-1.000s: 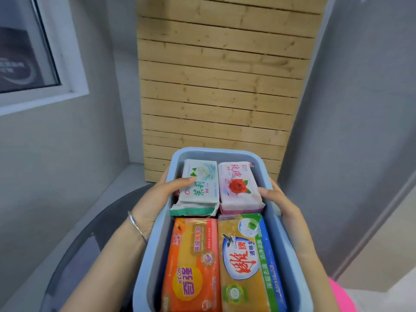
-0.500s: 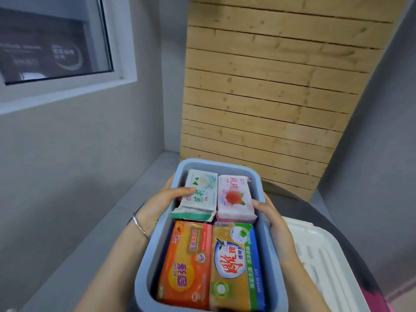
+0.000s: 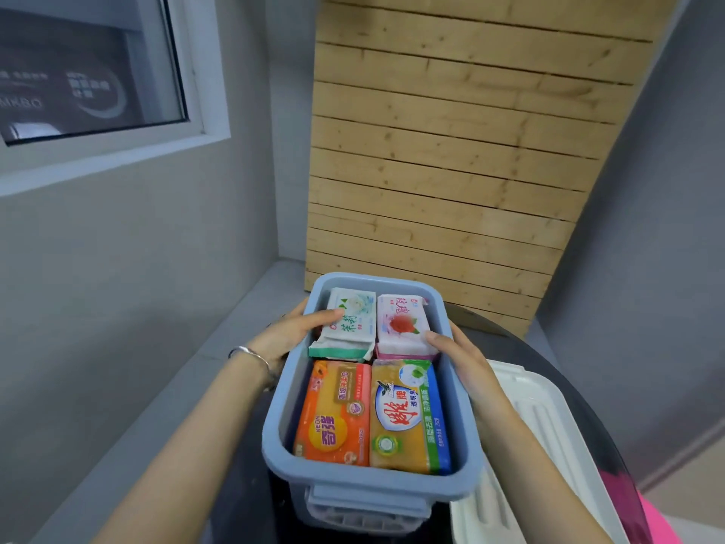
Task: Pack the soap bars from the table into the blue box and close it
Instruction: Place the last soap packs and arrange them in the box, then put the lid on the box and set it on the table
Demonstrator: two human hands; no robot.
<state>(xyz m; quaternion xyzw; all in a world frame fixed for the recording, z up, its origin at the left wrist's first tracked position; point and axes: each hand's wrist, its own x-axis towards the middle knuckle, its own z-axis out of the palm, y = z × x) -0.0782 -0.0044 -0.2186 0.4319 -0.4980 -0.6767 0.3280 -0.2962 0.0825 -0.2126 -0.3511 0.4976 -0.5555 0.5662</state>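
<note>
I hold the blue box [image 3: 274, 418] by its two long walls, one hand on each side at the far half. My left hand [image 3: 292, 337] clasps the left wall: the thumb reaches over the rim and lies on the green-and-white soap bar [image 3: 353, 320], while the fingers go down the outside of the wall, out of sight. My right hand [image 3: 461, 357] clasps the right wall the same way, its thumb over the rim and touching the near corner of the pink soap bar [image 3: 398, 321] with the red flower. These two bars lie side by side between my thumbs, touching each other, in the box's far half. Nearer to me than my grip, between my forearms, the orange soap bar [image 3: 333, 414] lies on the left and the yellow soap bar [image 3: 406, 420] with the blue and green edge on the right, also side by side, filling the near half. The box is open; its white lid [image 3: 545, 422] lies flat just outside my right forearm, on the dark round table [image 3: 510, 345]. Whether the box rests on that table or hangs in my hands I cannot tell. A silver bracelet [image 3: 251, 354] circles my left wrist. Beyond my hands stands a wooden slat panel [image 3: 451, 151] between grey walls, and up past my left hand is a window [image 3: 90, 68].
</note>
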